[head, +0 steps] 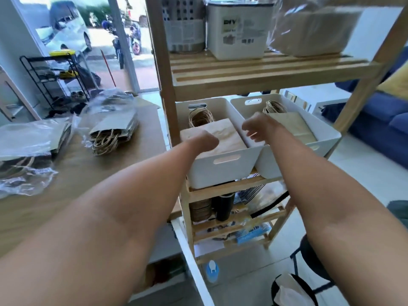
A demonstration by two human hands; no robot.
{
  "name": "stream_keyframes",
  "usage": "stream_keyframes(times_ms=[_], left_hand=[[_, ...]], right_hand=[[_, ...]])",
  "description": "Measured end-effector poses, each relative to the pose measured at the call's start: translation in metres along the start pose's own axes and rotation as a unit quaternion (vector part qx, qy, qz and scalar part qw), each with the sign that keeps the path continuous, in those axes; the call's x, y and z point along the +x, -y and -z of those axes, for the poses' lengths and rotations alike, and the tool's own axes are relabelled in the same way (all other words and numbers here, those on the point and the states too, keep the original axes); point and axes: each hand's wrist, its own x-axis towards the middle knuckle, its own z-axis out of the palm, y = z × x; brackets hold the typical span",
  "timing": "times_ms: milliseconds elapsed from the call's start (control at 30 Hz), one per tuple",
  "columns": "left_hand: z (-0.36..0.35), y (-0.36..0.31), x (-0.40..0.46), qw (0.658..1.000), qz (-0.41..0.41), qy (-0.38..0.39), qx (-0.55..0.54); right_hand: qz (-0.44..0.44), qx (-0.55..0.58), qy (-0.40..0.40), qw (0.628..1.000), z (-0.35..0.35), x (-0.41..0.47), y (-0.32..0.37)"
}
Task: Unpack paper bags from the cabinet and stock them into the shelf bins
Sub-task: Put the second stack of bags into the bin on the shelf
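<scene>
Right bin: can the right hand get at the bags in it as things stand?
Probably yes. The right hand is over the open-topped right bin, and nothing covers the bags; the shelf above leaves room.

Single view only, from a camera worn on the person's head. It looks forward and downward, with wide-angle bending toward the frame edges. Both forearms enter from the bottom corners and run to the centre, so the left hand (204,141) and right hand (257,127) sit close before the lens. The wooden shelf unit (265,71) stands directly ahead at near range, filling the centre and right. The brown surface (88,173) occupies the left side. A glass door (88,40) lies far off at upper left. The picture is slightly blurred.
</scene>
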Motion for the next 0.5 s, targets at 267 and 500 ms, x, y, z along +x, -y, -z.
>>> stream_keyframes(times_ms=[267, 500], left_hand=[[-0.006, 0.025, -0.058, 0.976, -0.183, 0.039, 0.114], [0.019, 0.119, -0.101, 0.970, -0.196, 0.129, 0.058]], right_hand=[[-0.089, -0.068, -0.049, 0.992, -0.033, -0.077, 0.006], [-0.158, -0.092, 0.031, 0.983, -0.104, -0.125, 0.027]])
